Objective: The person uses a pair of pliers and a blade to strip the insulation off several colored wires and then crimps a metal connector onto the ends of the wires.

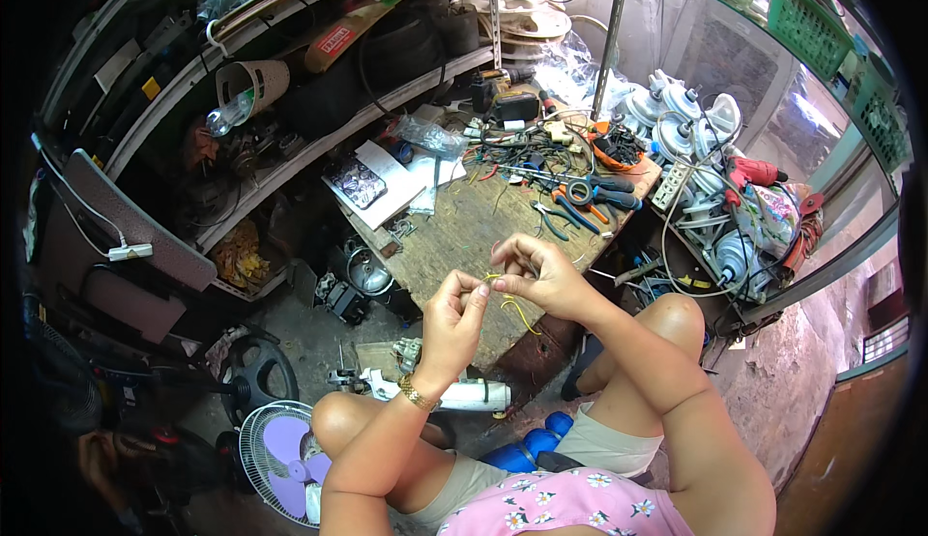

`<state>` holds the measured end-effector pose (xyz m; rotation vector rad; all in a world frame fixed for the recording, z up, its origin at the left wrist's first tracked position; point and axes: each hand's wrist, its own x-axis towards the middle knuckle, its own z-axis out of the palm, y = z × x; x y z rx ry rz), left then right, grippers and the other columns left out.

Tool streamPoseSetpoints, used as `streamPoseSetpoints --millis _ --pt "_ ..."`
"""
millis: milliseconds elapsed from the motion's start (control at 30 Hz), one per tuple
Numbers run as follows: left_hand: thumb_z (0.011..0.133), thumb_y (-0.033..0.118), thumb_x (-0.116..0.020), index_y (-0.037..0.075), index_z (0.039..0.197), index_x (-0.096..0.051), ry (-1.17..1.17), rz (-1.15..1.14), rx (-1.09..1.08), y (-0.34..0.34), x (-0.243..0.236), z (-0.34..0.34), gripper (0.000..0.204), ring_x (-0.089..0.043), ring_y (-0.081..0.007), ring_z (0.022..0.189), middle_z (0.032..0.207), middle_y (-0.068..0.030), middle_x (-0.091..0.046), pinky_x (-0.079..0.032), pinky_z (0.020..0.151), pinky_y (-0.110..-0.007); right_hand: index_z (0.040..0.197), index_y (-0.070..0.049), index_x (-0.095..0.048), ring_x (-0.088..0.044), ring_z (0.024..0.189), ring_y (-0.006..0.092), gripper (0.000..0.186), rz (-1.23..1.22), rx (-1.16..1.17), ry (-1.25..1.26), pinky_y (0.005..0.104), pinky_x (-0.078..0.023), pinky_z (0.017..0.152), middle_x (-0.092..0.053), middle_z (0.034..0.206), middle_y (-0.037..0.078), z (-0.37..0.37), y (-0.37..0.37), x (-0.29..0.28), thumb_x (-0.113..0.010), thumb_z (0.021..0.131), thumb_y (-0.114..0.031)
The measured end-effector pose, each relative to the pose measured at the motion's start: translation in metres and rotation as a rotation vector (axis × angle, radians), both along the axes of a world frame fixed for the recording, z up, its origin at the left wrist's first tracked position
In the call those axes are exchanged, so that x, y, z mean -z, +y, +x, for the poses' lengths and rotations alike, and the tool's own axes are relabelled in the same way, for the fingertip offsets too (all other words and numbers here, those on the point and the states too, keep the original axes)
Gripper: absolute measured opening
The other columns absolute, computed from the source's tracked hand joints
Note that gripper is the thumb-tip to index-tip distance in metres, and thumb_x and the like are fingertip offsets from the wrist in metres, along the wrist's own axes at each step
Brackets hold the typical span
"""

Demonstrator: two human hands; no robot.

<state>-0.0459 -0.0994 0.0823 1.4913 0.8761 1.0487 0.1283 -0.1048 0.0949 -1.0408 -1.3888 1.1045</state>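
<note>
Both my hands meet above the near part of a worn wooden table. Between their fingertips runs a thin yellow wire, its loose end curling down below my right hand. My left hand, with a gold bracelet on its wrist, pinches the wire between thumb and forefinger. My right hand also pinches it, close against the left fingertips. The exact spot where the fingers meet is small and partly hidden. Beyond my right hand lie pliers with dark blue handles.
Tools, wires and connectors crowd the table's far side. Papers lie at its left. White fan motors and a red drill are piled at right. A purple-bladed fan stands by my left knee; a white fan part lies below the table.
</note>
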Motion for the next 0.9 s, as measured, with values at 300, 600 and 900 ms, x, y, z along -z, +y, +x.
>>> streamPoseSetpoints --millis 300,600,900 --pt "0.092 0.012 -0.057 0.004 0.092 -0.055 -0.133 -0.208 0.113 -0.002 -0.029 0.004 0.008 -0.03 0.0012 0.051 0.06 0.0099 -0.042 -0.022 0.045 -0.019 0.08 -0.007 -0.056 -0.04 0.052 0.0042 0.018 -0.337 -0.23 0.423 0.0204 -0.03 0.045 -0.046 0.06 -0.004 0.01 0.001 -0.008 -0.066 0.086 -0.022" --pt "0.091 0.019 -0.058 0.008 0.09 -0.055 -0.25 -0.375 0.066 0.003 -0.017 -0.002 0.011 -0.028 -0.0014 0.045 0.054 0.0082 -0.038 -0.021 0.042 -0.02 0.119 -0.005 -0.041 -0.048 0.083 0.0076 0.041 -0.282 -0.269 0.32 0.0234 -0.039 0.077 -0.054 0.093 0.002 0.016 0.002 -0.012 -0.058 0.089 -0.026" --pt "0.091 0.012 -0.057 0.008 0.089 -0.059 -0.266 -0.331 0.127 0.003 -0.017 -0.001 0.005 -0.034 0.0018 0.05 0.062 0.0074 -0.051 -0.025 0.044 -0.017 0.116 -0.001 -0.043 -0.052 0.07 0.0084 0.029 -0.085 -0.172 -0.012 0.0253 -0.042 0.064 -0.055 0.074 0.003 -0.003 -0.012 -0.02 -0.056 0.092 -0.011"
